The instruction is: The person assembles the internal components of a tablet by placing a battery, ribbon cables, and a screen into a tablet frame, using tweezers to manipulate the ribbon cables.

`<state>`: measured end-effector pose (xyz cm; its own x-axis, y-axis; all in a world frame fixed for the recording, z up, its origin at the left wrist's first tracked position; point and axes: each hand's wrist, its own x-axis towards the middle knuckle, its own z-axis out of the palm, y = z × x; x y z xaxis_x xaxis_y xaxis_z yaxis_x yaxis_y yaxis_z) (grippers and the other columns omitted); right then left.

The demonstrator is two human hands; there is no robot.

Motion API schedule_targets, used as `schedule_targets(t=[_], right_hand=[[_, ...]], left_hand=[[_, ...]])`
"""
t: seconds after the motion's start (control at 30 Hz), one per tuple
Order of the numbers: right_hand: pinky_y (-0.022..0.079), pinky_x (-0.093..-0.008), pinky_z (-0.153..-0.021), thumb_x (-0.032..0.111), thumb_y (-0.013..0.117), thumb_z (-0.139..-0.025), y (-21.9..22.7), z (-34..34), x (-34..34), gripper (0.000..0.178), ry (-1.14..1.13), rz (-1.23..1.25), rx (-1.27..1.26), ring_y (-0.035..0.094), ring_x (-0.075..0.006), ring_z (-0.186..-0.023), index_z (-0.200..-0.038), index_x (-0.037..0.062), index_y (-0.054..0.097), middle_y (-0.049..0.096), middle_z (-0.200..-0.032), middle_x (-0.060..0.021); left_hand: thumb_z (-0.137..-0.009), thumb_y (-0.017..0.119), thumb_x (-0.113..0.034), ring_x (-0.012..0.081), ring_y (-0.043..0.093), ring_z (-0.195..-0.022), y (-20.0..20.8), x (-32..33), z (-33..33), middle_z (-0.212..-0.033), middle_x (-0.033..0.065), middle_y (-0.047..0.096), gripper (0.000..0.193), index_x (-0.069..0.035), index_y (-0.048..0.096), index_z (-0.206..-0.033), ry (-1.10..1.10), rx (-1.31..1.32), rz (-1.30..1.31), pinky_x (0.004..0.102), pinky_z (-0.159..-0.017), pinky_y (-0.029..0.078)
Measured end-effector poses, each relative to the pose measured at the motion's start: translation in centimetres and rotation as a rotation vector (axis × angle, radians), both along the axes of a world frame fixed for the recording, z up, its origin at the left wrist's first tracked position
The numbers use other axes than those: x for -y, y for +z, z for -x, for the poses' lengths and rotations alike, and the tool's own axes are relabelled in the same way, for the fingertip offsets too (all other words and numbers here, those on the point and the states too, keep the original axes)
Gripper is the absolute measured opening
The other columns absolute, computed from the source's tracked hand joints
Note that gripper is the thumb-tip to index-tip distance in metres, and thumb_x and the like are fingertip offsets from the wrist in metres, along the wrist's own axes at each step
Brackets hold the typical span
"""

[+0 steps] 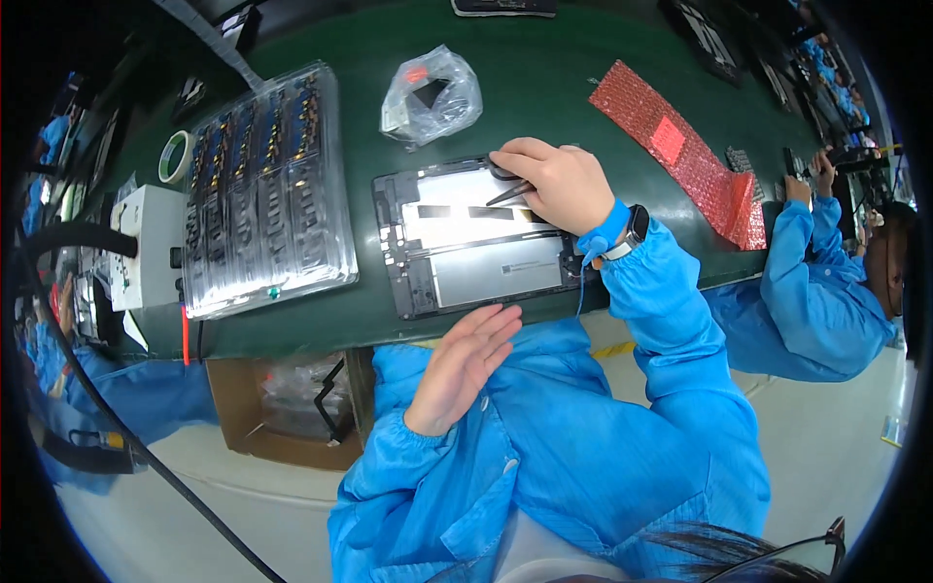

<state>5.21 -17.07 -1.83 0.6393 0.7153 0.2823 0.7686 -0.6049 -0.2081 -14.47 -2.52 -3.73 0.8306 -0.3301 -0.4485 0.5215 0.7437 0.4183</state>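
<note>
An opened tablet body [501, 274] lies on the green table in front of me, its silvery inner plate facing up and a black frame around it. My right hand [564, 185] is over its upper right part, fingers closed around dark tweezers [509, 193]. The tips of the tweezers point left, above the bright plate; whether they touch it I cannot tell. At the tablet's near edge my left hand [466, 364] is raised with the fingers stretched out and nothing in it. A blue wrist strap [604, 231] and a watch are on my right wrist.
Stacked clear trays [267, 194] of small circuit parts stand at left, beside a tape roll [176, 156] and a white box [148, 248]. A plastic bag [432, 95] lies beyond the tablet. Red bubble wrap [680, 146] lies at right, near a co-worker [821, 291]. A carton [292, 408] sits below the table edge.
</note>
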Motion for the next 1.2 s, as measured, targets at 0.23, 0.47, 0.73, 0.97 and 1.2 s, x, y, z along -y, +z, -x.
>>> schedule_targets(t=[0.23, 0.47, 0.73, 0.97, 1.2], right_hand=[[0.043, -0.0303, -0.058, 0.014, 0.064, -0.065, 0.5, -0.5, -2.0, 0.021, 0.200, 0.285, 0.298, 0.059, -0.0180, -0.062, -0.082, 0.0099, 0.052, 0.054, -0.082, -0.0044], [0.045, -0.0296, -0.059, 0.019, 0.069, -0.056, 0.7, 1.3, 0.1, 0.051, 0.192, 0.262, 0.219, 0.060, -0.0181, -0.064, -0.103, 0.0046, 0.056, 0.059, -0.094, -0.0038], [0.050, -0.0373, -0.068, 0.005, 0.060, -0.062, 4.3, 2.3, 0.7, 0.048, -0.129, -0.009, 0.033, 0.060, -0.0295, -0.083, -0.110, 0.0069, 0.053, 0.054, -0.109, -0.0073], [0.042, -0.0312, -0.089, -0.008, 0.049, -0.069, 8.9, 6.9, 4.9, 0.056, -0.118, -0.829, -0.072, 0.046, -0.0243, -0.117, -0.124, 0.0032, 0.045, 0.045, -0.130, -0.0105], [0.042, -0.0305, -0.089, -0.008, 0.047, -0.069, 9.8, 4.4, 4.6, 0.051, -0.193, -0.834, 0.049, 0.048, -0.0242, -0.113, -0.119, 0.0029, 0.049, 0.048, -0.124, -0.0114]], left_hand=[[-0.088, 0.039, -0.016, 0.0260, 0.038, -0.123, -1.1, -0.4, -0.3, -0.133, 0.0209, 0.038, 0.042, 0.006, 0.038, -0.124, 0.034, 0.036, 0.014, 0.0332, -0.097, 0.035], [-0.090, 0.039, -0.018, 0.0259, 0.045, -0.116, -1.2, -0.2, 0.1, -0.126, 0.0198, 0.045, 0.040, 0.007, 0.040, -0.122, -0.092, 0.259, -0.229, 0.0339, -0.095, 0.036], [-0.082, 0.049, 0.003, 0.0187, 0.055, -0.092, 3.4, 5.9, -3.9, -0.103, 0.0092, 0.054, 0.031, -0.001, 0.044, -0.113, 0.665, 0.277, -0.097, 0.0304, -0.078, 0.047], [-0.061, 0.065, 0.004, 0.0287, 0.053, -0.100, 9.6, 5.6, -5.8, -0.114, 0.0135, 0.053, 0.045, -0.005, 0.061, -0.105, 0.594, 1.240, -1.326, 0.0348, -0.086, 0.043], [-0.075, 0.059, -0.019, 0.0246, 0.046, -0.100, 8.4, 6.9, -4.8, -0.117, 0.0019, 0.049, 0.036, -0.036, 0.062, -0.107, 0.682, 1.392, -2.043, 0.0447, -0.085, 0.038]])
